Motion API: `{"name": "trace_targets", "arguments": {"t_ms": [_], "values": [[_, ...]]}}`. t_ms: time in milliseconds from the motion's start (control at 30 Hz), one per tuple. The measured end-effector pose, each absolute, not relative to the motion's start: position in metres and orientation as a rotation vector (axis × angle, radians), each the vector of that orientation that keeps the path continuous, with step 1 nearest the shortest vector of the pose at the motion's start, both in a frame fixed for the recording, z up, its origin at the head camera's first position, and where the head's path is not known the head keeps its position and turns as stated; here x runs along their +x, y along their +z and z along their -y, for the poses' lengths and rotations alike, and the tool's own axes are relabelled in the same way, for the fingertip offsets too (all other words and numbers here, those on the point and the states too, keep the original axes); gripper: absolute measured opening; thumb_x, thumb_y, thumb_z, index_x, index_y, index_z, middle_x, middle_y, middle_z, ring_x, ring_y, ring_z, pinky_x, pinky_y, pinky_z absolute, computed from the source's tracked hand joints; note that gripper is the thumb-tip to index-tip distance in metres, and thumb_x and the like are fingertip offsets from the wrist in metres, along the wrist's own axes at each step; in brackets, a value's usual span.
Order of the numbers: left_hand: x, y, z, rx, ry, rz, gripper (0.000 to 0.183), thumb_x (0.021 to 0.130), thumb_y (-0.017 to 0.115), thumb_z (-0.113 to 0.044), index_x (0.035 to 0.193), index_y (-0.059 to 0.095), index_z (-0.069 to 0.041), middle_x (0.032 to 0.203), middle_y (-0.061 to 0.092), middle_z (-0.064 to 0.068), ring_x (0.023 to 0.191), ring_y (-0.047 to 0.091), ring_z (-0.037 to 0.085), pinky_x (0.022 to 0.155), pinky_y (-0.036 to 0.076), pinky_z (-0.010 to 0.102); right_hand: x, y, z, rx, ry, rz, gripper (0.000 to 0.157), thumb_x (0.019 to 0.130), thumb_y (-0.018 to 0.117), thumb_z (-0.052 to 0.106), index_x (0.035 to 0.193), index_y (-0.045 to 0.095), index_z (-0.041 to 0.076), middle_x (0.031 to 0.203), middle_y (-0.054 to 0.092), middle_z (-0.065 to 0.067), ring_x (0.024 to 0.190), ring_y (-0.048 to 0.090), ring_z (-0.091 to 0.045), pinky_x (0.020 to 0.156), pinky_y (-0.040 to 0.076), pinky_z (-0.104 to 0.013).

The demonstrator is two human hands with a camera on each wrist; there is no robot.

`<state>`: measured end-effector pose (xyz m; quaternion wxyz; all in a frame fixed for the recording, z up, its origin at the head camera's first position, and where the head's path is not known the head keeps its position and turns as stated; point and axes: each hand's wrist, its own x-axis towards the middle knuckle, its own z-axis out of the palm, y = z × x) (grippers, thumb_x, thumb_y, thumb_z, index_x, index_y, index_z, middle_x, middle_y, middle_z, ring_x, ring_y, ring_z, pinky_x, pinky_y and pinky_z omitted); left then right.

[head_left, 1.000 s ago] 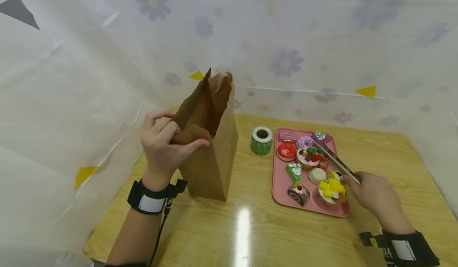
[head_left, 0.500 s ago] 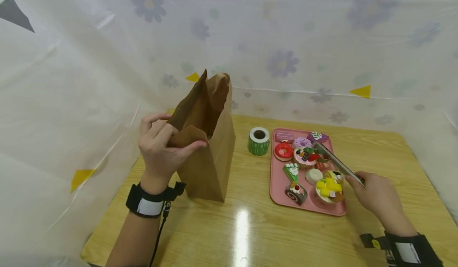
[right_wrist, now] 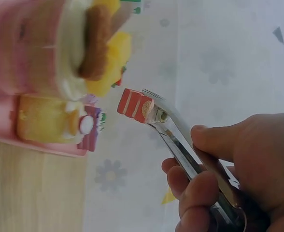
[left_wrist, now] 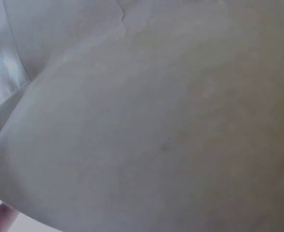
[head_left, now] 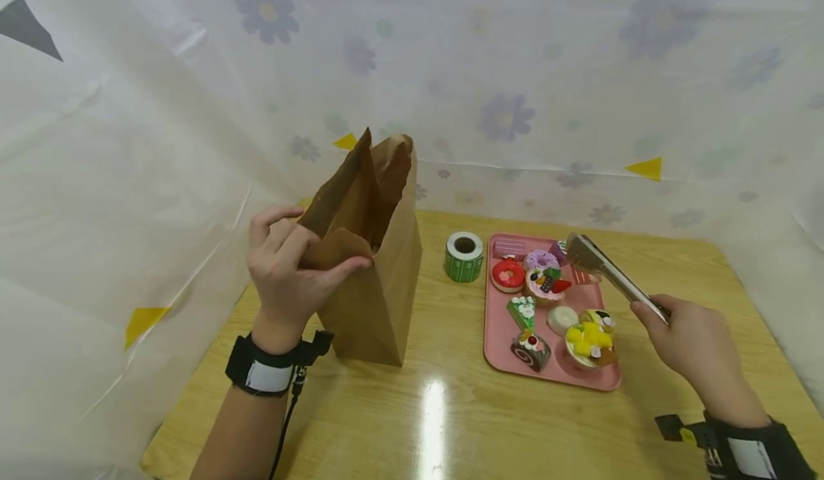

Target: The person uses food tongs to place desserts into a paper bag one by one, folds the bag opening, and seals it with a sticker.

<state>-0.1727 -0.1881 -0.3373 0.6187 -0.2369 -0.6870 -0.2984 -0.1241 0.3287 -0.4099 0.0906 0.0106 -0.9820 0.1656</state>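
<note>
My left hand (head_left: 283, 272) grips the near-left rim of a brown paper bag (head_left: 389, 301), which stands upright with its mouth open. The bag's side (left_wrist: 147, 125) fills most of the left wrist view. In my right hand (head_left: 695, 344) is a pair of metal tongs (head_left: 621, 280), raised over the far right part of the pink tray (head_left: 508, 358). Between the tongs' tips sits a small red-and-cream layered cake slice (right_wrist: 135, 105), held above the other sweets. The fingers of the right hand (right_wrist: 200, 193) wrap round the tongs' arms.
The tray bears several toy sweets, among them a red donut (head_left: 508, 275), a purple donut (head_left: 541, 260), a chocolate roll (head_left: 531, 351) and a yellow-topped cup (head_left: 587, 344). A roll of green labels (head_left: 463, 257) stands between bag and tray. A patterned white sheet (head_left: 450, 72) hangs behind.
The right hand has moved right and lifted the tongs, with the red layered cake slice now off the tray in their tips. The left hand keeps its grip on the bag.
</note>
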Motion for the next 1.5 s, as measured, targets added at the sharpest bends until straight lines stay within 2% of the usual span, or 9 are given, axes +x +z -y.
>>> {"name": "trace_targets", "arguments": {"t_ms": [333,500,867,1200,1500], "values": [[-0.174,-0.333,0.185,-0.552,-0.688,1.553,0.080,0.075,0.079,-0.076,0.057,0.045,-0.005,0.054,0.040,0.009,0.089,0.063,0.045,0.094,0.053,0.045,-0.123,-0.384,-0.314,0.055,0.512,2.751,0.044,0.105,0.065,0.034,0.115,0.069,-0.008,0.056,0.048,-0.001,0.044,0.035,-0.013,0.041,0.026,-0.029],[-0.171,-0.335,0.188,-0.534,-0.678,1.547,0.080,0.074,0.079,-0.076,0.057,0.047,-0.004,0.054,0.043,0.011,0.086,0.063,0.044,0.094,0.052,0.045,-0.126,-0.374,-0.304,0.078,0.517,2.690,0.041,0.103,0.067,0.033,0.115,0.070,-0.006,0.055,0.046,0.000,0.042,0.033,-0.011,0.040,0.024,-0.029],[-0.169,-0.342,0.191,-0.520,-0.665,1.563,0.080,0.074,0.079,-0.076,0.063,0.053,-0.002,0.059,0.052,0.014,0.091,0.063,0.045,0.091,0.051,0.048,-0.131,-0.364,-0.293,0.098,0.555,2.578,0.035,0.102,0.069,0.031,0.115,0.072,-0.002,0.056,0.047,-0.001,0.042,0.031,-0.010,0.039,0.022,-0.029],[-0.170,-0.345,0.188,-0.526,-0.670,1.564,0.078,0.075,0.079,-0.075,0.065,0.054,-0.002,0.061,0.052,0.014,0.093,0.062,0.046,0.090,0.050,0.052,-0.136,-0.356,-0.284,0.143,0.580,2.493,0.030,0.099,0.073,0.026,0.108,0.072,-0.003,0.059,0.049,-0.004,0.046,0.033,-0.010,0.039,0.023,-0.028],[-0.172,-0.344,0.186,-0.546,-0.675,1.560,0.078,0.075,0.079,-0.076,0.065,0.053,-0.002,0.061,0.051,0.013,0.091,0.062,0.047,0.090,0.051,0.053,-0.142,-0.337,-0.270,0.182,0.567,2.430,0.029,0.100,0.073,0.026,0.115,0.072,0.000,0.060,0.049,-0.003,0.043,0.031,-0.007,0.039,0.021,-0.027]]}}
